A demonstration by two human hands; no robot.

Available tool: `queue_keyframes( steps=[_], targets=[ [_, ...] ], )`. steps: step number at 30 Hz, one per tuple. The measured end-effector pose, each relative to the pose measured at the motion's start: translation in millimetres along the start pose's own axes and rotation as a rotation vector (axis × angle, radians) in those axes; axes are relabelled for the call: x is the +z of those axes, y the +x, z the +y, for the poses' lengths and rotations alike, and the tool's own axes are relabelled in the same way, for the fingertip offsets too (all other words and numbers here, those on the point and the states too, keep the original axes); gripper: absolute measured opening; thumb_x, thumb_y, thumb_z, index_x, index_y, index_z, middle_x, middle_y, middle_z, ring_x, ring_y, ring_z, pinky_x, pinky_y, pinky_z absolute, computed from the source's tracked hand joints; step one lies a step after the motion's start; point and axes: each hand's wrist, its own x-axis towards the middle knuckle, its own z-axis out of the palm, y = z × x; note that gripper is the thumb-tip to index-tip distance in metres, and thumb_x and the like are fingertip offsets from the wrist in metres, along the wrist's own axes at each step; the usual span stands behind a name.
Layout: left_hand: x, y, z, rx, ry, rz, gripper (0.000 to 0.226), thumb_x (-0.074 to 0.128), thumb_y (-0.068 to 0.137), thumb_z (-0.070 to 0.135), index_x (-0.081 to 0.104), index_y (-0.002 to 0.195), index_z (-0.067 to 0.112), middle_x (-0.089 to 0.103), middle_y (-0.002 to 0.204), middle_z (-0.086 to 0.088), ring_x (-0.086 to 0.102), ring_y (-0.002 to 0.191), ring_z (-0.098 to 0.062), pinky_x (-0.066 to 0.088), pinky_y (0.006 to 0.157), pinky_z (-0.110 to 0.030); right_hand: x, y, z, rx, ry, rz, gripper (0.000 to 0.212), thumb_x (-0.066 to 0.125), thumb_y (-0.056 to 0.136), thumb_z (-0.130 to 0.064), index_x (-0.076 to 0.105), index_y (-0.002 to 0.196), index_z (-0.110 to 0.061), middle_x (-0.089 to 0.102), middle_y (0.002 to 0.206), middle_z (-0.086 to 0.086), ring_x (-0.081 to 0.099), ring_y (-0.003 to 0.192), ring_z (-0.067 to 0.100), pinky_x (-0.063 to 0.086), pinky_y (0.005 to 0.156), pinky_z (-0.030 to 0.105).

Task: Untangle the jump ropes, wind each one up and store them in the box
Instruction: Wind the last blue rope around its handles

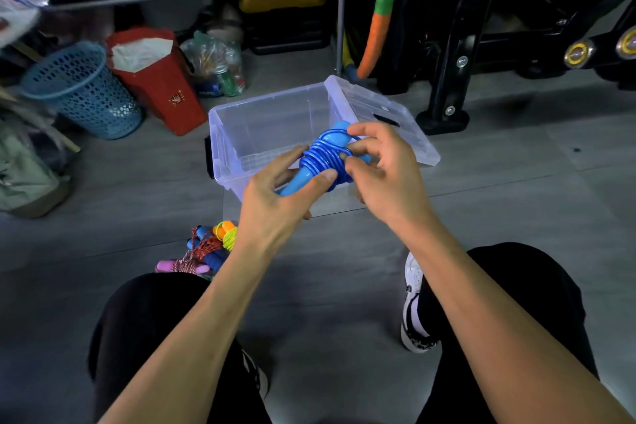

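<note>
A blue jump rope (321,157), its cord wound in several turns round its light blue handles, is held over the front edge of the clear plastic box (268,120). My left hand (275,203) grips the lower ends of the handles, thumb across the cord. My right hand (378,175) pinches the wound cord at its right side. The box has nothing in it. On the floor by my left knee lie other wound ropes (206,251): a red-and-white one with pink handles, one with dark blue handles, and a yellow one with orange handles.
The box's clear lid (389,117) leans against its right side. A blue mesh basket (82,89) and a red bag (158,79) stand to the left, black exercise equipment (481,45) at the back right. My knees and shoes frame grey floor.
</note>
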Motion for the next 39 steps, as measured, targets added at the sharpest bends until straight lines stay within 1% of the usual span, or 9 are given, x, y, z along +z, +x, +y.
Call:
queue_keyframes(
  steps=[4, 8, 11, 15, 23, 29, 32, 36, 39],
  targets=[
    [-2, 6, 2, -0.074, -0.022, 0.045, 0.032, 0.075, 0.080, 0.039, 0.072, 0.111, 0.028, 0.066, 0.061, 0.006, 0.050, 0.051, -0.015, 0.041, 0.049, -0.018, -2, -1, -2, 0.076, 0.112, -0.056, 0.028, 0.060, 0.090, -0.004, 0.056, 0.110, -0.022, 0.066, 0.084, -0.005, 0.051, 0.047, 0.007, 0.043, 0.049, 0.023],
    [0, 10, 0, -0.118, -0.078, 0.039, 0.027, 0.077, 0.077, 0.040, 0.075, 0.102, 0.030, 0.063, 0.067, -0.014, 0.046, 0.053, -0.019, 0.039, 0.052, -0.027, -1, -2, -1, 0.118, 0.187, -0.052, 0.026, 0.060, 0.090, 0.000, 0.059, 0.107, -0.020, 0.066, 0.083, -0.006, 0.052, 0.048, 0.006, 0.044, 0.050, 0.026],
    [7, 10, -3, -0.131, -0.091, 0.064, 0.019, 0.076, 0.078, 0.041, 0.077, 0.093, 0.029, 0.050, 0.060, -0.006, 0.040, 0.055, -0.021, 0.035, 0.050, -0.025, 0, -1, 0, 0.146, 0.180, -0.040, 0.028, 0.058, 0.090, 0.003, 0.059, 0.111, -0.016, 0.066, 0.083, -0.006, 0.052, 0.047, 0.000, 0.045, 0.051, 0.025],
    [8, 12, -6, -0.100, -0.040, 0.073, 0.016, 0.073, 0.081, 0.040, 0.078, 0.092, 0.030, 0.062, 0.058, 0.013, 0.046, 0.050, -0.005, 0.041, 0.061, -0.023, 2, -3, -3, 0.168, 0.199, -0.094, 0.027, 0.053, 0.091, 0.007, 0.060, 0.107, -0.014, 0.066, 0.082, -0.002, 0.051, 0.042, 0.001, 0.045, 0.053, 0.028],
    [3, 12, -13, -0.126, -0.019, 0.081, 0.007, 0.074, 0.080, 0.035, 0.078, 0.084, 0.030, 0.053, 0.048, 0.009, 0.038, 0.046, -0.011, 0.036, 0.053, -0.023, 8, -5, 6, 0.029, -0.233, -0.302, 0.036, 0.061, 0.082, -0.005, 0.055, 0.114, -0.020, 0.062, 0.077, -0.008, 0.052, 0.056, 0.003, 0.043, 0.057, 0.023],
    [4, 13, -14, -0.129, -0.024, 0.115, 0.009, 0.075, 0.078, 0.040, 0.077, 0.082, 0.032, 0.052, 0.048, 0.009, 0.038, 0.054, -0.018, 0.037, 0.054, -0.029, 15, -6, 20, -0.269, -0.535, -0.022, 0.025, 0.062, 0.088, -0.014, 0.060, 0.113, -0.014, 0.073, 0.092, 0.000, 0.057, 0.060, 0.016, 0.053, 0.062, 0.037],
    [8, 12, -14, -0.131, -0.056, 0.121, 0.007, 0.074, 0.079, 0.039, 0.076, 0.082, 0.033, 0.054, 0.048, 0.009, 0.039, 0.054, -0.018, 0.038, 0.054, -0.030, 23, -8, 26, -0.471, -0.587, 0.164, 0.014, 0.065, 0.082, -0.010, 0.068, 0.095, -0.007, 0.069, 0.069, 0.007, 0.060, 0.053, 0.029, 0.052, 0.048, 0.038],
    [10, 14, -17, -0.200, -0.056, 0.132, 0.020, 0.071, 0.081, 0.044, 0.072, 0.091, 0.028, 0.065, 0.059, 0.007, 0.054, 0.049, -0.015, 0.044, 0.052, -0.027, 21, -4, 31, -0.582, -0.488, 0.293, 0.006, 0.072, 0.079, -0.004, 0.074, 0.084, -0.002, 0.071, 0.092, 0.011, 0.068, 0.071, 0.023, 0.057, 0.059, 0.033],
    [5, 16, -16, -0.320, -0.163, -0.025, 0.032, 0.065, 0.088, 0.041, 0.063, 0.109, 0.016, 0.072, 0.083, -0.003, 0.067, 0.059, -0.018, 0.049, 0.051, -0.028, 14, -1, 26, -0.527, -0.373, 0.289, 0.005, 0.075, 0.079, -0.006, 0.072, 0.081, -0.002, 0.069, 0.084, 0.007, 0.064, 0.070, 0.013, 0.053, 0.065, 0.028]
  ],
)
